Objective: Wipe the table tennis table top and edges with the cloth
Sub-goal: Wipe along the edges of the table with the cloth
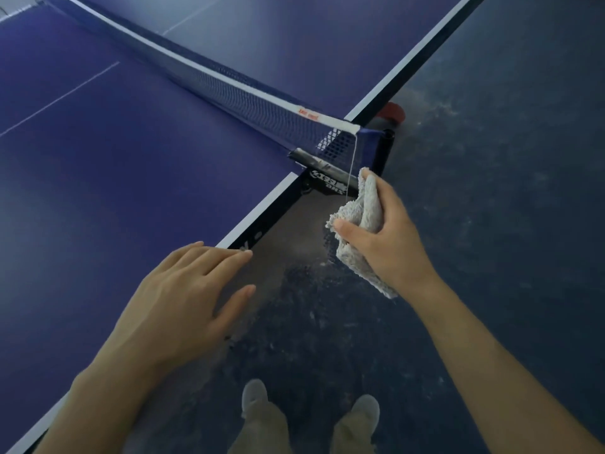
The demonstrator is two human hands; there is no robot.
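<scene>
— What does the right hand [381,237] have hold of?

— A bunched grey cloth [361,224], its fingers curled round the wad and the thumb pressed against the near fold. A loose corner hangs below the wrist.

— Where is the cloth in relation to the table?

— Off the playing surface, held in the air just beside the side edge of the blue table tennis table [114,178], close to the black net clamp [327,178] where the net [248,96] meets the table's side. A thin white cord [353,165] drops from the net's top band, ending right by the cloth. Whether the cloth touches the clamp cannot be told.

— And the left hand [183,296]?

— Flat, fingers straight and slightly spread, palm down on the tabletop near its white border line, fingertips reaching the edge.

— Anything else in view?

— A dark, scuffed floor [491,191] below, the person's two light shoes [253,396] and pale trouser legs at the bottom, and a red object [394,113] on the floor beyond the net post.
</scene>
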